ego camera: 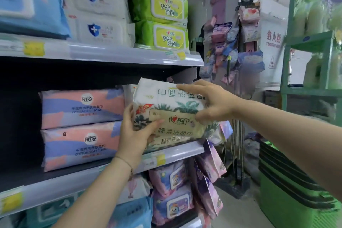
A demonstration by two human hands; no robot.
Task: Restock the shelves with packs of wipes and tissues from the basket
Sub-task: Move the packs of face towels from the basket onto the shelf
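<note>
A white pack of tissues with green palm prints (172,98) sits at the right end of the middle shelf (177,153), stacked on a similar pack (175,139). My left hand (137,133) grips its lower left corner. My right hand (207,102) holds its right side, fingers over the top edge. Left of it lie two pink and blue cotton towel packs (81,127), one on the other. The basket is not clearly in view.
The upper shelf (129,55) carries blue, white and green wipe packs (162,9). Purple wipe packs (172,190) fill the shelf below. Hanging packets (222,46) dangle past the shelf end. Green crates (288,190) stand low right, a green rack (314,42) behind them.
</note>
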